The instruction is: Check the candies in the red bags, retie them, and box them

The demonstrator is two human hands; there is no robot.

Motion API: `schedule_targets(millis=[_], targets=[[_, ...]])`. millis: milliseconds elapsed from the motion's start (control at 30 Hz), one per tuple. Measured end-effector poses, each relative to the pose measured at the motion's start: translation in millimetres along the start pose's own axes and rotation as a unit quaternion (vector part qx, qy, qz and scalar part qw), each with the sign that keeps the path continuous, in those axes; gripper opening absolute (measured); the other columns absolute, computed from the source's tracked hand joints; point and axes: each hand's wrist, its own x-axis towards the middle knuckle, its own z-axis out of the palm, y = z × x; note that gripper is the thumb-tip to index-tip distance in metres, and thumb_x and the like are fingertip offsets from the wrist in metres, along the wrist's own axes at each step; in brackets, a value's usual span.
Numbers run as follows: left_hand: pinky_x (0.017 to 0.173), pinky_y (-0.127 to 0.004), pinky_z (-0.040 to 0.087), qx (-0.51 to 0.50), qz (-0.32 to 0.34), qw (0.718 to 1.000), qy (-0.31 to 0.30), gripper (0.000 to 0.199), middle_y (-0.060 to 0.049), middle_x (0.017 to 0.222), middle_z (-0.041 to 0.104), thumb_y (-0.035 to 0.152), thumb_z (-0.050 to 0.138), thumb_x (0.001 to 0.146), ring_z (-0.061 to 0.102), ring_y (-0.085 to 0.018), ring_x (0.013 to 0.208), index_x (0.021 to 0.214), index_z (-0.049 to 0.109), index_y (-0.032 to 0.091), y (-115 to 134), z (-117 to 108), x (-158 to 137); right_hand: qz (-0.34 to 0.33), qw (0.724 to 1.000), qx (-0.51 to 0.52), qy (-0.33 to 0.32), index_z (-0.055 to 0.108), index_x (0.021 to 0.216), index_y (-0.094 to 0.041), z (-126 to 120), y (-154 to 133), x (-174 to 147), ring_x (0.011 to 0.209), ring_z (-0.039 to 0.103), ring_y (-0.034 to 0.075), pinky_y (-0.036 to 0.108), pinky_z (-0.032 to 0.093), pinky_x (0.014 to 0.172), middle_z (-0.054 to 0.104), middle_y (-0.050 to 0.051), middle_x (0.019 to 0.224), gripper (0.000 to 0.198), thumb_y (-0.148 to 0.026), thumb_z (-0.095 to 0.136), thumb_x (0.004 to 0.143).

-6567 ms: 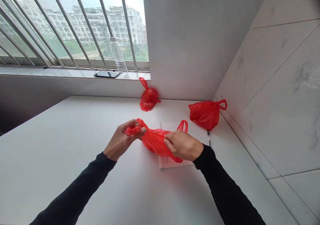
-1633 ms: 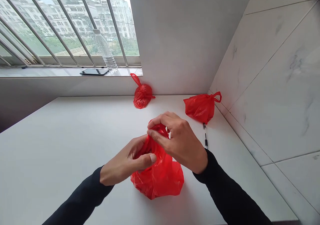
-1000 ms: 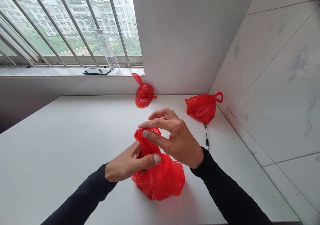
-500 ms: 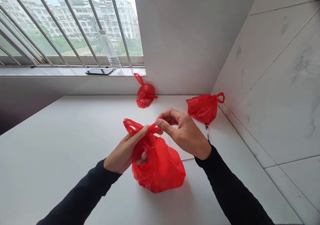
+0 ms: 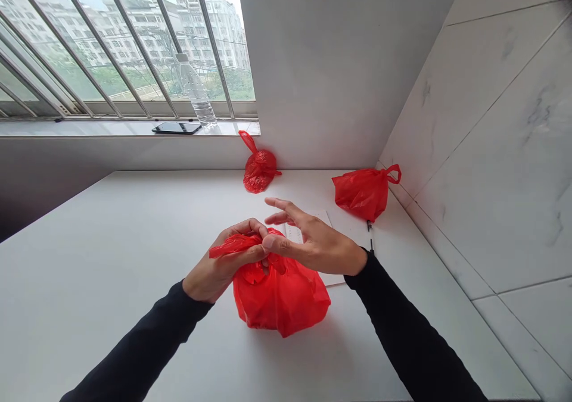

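Note:
A red plastic bag (image 5: 286, 307), bulging at the bottom, is held by its gathered top just above the white table. My left hand (image 5: 230, 259) is closed around that top, and a twisted handle sticks out to the left past its thumb. My right hand (image 5: 313, 241) is at the bag's upper right with its fingers stretched out and apart. Its thumb tip meets the left fingertips at the neck of the bag. Whether any plastic lies under that thumb is hidden. Part of the neck is covered by my fingers.
Near the wall rests a small knotted red bag (image 5: 260, 171); another tied red bag (image 5: 361, 193) lies in the right corner. Under it a black pen (image 5: 370, 235) pokes out, beside a paper booklet (image 5: 335, 278). The windowsill holds a phone (image 5: 177, 128) and a water bottle (image 5: 196, 95).
My right fingers have let go of the handle loop and spread open. My left hand has turned and closed around the gathered handles, which now point left.

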Motion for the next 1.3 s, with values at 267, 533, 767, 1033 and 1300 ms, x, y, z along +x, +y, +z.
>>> schedule_targets(millis=[267, 533, 767, 1033, 1300], targets=[[0.063, -0.026, 0.052, 0.094, 0.054, 0.991, 0.076, 0.033, -0.003, 0.086, 0.070, 0.028, 0.081, 0.080, 0.065, -0.015, 0.069, 0.106, 0.063, 0.020, -7, -9, 3, 0.062, 0.997, -0.008, -0.049, 0.068, 0.114, -0.020, 2, 19, 10, 0.069, 0.052, 0.013, 0.027, 0.041, 0.061, 0.056, -0.004, 0.073, 0.039, -0.049, 0.071, 0.088], [0.062, -0.023, 0.051, 0.071, 0.044, 0.994, 0.073, 0.019, 0.000, 0.083, 0.067, 0.020, 0.075, 0.081, 0.064, -0.013, 0.067, 0.098, 0.065, 0.021, -4, -11, 4, 0.066, 0.996, 0.058, -0.034, 0.063, 0.097, -0.019, 10, 29, 16, 0.078, 0.058, 0.015, 0.027, 0.047, 0.065, 0.063, 0.002, 0.095, 0.027, -0.040, 0.073, 0.084], [0.068, -0.025, 0.053, 0.108, 0.054, 0.985, 0.125, 0.023, -0.002, 0.086, 0.070, 0.021, 0.076, 0.081, 0.065, -0.014, 0.073, 0.102, 0.066, 0.020, -5, -15, 8, 0.087, 0.972, 0.218, -0.022, 0.051, 0.114, -0.022, 19, 41, 23, 0.075, 0.061, 0.013, 0.028, 0.049, 0.070, 0.062, -0.002, 0.089, 0.033, -0.025, 0.070, 0.087], [0.063, -0.028, 0.055, 0.289, 0.177, 0.925, 0.174, 0.017, -0.007, 0.111, 0.066, 0.025, 0.063, 0.092, 0.067, -0.013, 0.071, 0.107, 0.064, 0.018, -18, -20, 8, 0.110, 0.967, 0.226, -0.030, 0.047, 0.141, -0.022, 21, 34, 22, 0.078, 0.060, 0.013, 0.028, 0.049, 0.074, 0.061, -0.002, 0.083, 0.045, -0.042, 0.056, 0.101], [0.083, -0.032, 0.054, 0.332, 0.225, 0.911, 0.092, 0.019, -0.007, 0.110, 0.068, 0.027, 0.062, 0.095, 0.067, -0.020, 0.097, 0.111, 0.070, 0.021, -20, -31, 11, 0.070, 0.990, 0.126, 0.004, 0.065, 0.096, -0.019, 24, 46, 28, 0.082, 0.055, 0.014, 0.029, 0.044, 0.076, 0.061, 0.000, 0.091, 0.025, -0.044, 0.068, 0.091]])
